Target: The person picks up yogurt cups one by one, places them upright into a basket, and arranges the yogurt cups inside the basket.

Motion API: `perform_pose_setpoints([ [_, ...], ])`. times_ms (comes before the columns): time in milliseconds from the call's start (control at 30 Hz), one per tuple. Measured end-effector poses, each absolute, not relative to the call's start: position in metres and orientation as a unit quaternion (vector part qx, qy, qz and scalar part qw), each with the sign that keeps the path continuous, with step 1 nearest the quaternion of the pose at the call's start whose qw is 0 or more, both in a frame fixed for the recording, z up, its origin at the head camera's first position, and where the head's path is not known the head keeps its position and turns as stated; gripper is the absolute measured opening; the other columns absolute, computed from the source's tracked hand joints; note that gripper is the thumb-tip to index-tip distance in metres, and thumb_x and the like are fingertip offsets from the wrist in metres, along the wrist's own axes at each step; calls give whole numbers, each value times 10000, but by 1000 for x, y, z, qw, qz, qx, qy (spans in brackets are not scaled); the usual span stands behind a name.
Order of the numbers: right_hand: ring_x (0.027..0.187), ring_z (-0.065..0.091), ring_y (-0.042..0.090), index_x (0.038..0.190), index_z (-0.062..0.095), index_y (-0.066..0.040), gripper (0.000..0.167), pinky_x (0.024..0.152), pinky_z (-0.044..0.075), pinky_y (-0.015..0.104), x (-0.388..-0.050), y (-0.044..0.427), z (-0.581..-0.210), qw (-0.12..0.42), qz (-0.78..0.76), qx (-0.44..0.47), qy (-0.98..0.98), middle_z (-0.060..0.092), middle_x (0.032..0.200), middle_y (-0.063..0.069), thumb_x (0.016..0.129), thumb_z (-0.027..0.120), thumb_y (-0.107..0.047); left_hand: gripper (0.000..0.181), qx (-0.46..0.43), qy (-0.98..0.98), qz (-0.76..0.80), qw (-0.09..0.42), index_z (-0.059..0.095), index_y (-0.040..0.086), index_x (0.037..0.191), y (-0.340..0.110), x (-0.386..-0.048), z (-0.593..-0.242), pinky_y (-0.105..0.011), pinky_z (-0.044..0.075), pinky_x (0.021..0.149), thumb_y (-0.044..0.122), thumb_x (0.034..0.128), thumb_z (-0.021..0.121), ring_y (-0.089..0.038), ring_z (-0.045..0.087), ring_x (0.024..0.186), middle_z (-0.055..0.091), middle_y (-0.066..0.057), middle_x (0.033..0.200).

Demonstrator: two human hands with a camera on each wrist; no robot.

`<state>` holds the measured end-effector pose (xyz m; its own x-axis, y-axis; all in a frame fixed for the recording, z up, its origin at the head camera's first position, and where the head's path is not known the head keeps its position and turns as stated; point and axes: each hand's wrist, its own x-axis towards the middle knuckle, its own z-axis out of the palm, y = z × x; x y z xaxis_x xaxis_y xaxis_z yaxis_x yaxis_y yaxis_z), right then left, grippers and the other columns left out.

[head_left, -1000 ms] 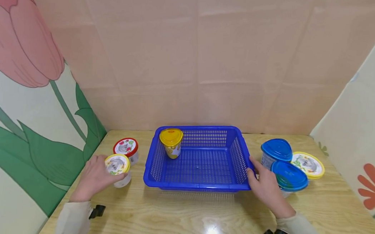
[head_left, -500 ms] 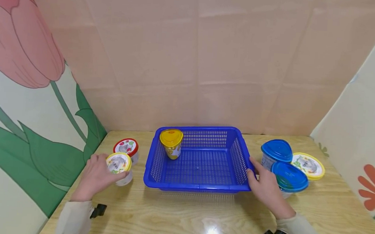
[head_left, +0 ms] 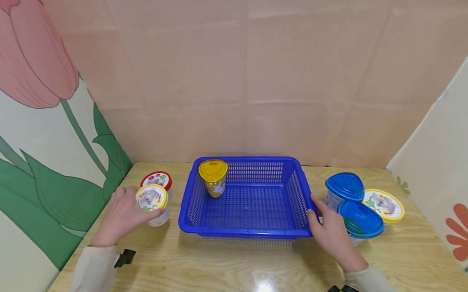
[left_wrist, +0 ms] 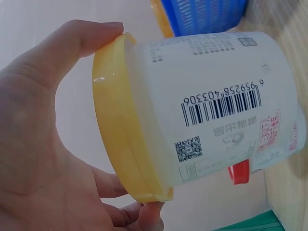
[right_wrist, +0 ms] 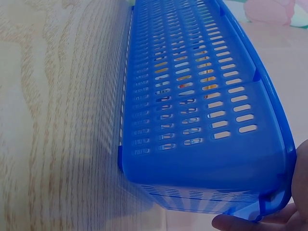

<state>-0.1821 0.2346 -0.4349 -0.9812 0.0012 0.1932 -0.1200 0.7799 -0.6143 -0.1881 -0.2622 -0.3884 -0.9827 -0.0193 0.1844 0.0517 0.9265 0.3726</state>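
Note:
My left hand (head_left: pixel 122 213) grips a white plastic tub with a yellow lid (left_wrist: pixel 211 110) by the lid's rim, thumb on one side and fingers on the other. A barcode shows on the tub's side in the left wrist view. Just behind it stands a tub with a red lid (head_left: pixel 157 178), partly hidden. My right hand (head_left: pixel 333 230) holds the right rim of a blue plastic basket (head_left: pixel 249 232), thumb and fingers at its front right corner. Inside the basket, at the back left, a cup with a yellow lid (head_left: pixel 213 171) leans slightly.
Right of the basket stand two tubs with blue lids, one behind (head_left: pixel 345 185) and one in front (head_left: pixel 361 220). A tub with a yellow-rimmed lid (head_left: pixel 384 205) is beside them. The wooden table (head_left: pixel 218 270) meets a pinkish wall covering (head_left: pixel 238 75) at the back.
My left hand has moved the yellow-lidded tub slightly right and away from me, so it now covers more of the red-lidded tub. My right hand and the basket stay put.

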Motion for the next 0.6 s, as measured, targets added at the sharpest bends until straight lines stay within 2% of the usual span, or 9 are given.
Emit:
perform_pose_setpoints([
  [200,1107,631,467,1477,403,71,529,833,552,570,-183,235,-434,99,326,36,-939,602,1265,340,1025,485,-191,974,-18,-974,-199,110,519,-147,1194,-257,-189,-383,-352,362,661,651,706,793,-346,417,912,478,-223,1017],
  [400,1132,614,477,1494,378,62,539,836,553,568,-183,234,-433,85,326,35,-941,574,1303,344,1033,468,-203,1020,-20,-971,-204,122,485,-136,1302,-254,-190,-380,-372,367,681,653,727,778,-368,411,947,479,-232,1059],
  [600,1137,611,480,1492,381,61,537,843,548,575,-180,234,-434,84,325,32,-942,573,1306,344,1031,469,-201,1000,-24,-962,-226,149,471,-75,1340,-251,-192,-379,-356,346,688,635,717,801,-331,405,949,483,-194,1065],
])
